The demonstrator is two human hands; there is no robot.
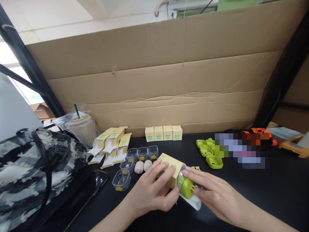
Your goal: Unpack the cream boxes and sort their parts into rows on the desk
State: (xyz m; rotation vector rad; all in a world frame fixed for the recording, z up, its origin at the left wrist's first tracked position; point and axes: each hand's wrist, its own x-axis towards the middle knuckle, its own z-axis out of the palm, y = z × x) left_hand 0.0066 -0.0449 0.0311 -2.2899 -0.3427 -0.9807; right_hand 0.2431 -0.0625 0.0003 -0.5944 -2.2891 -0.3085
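Observation:
My left hand (154, 190) is wrapped round a small pale-yellow carton (171, 166), which is tilted with its open end to the right. Partly inside that open end sits a clear plastic case with a green lid (187, 189). Small beige prongs stick out from the lid. The fingers of my right hand (214, 193) press on the case and its lid from the right. A white carton flap (194, 202) hangs out below the lid. Just left of the carton lie a pink egg-shaped piece (139, 167) and a pale one (148, 165), probably makeup sponges.
Several clear cups (121, 180) stand left of centre. Flat opened cartons (113, 143) lie behind them, and closed cartons (158, 133) line the cardboard wall (156, 80). Green lids (214, 161) sit at right. At left are a phone (84, 193), a drink cup (80, 129) and a fringed bag (21, 180).

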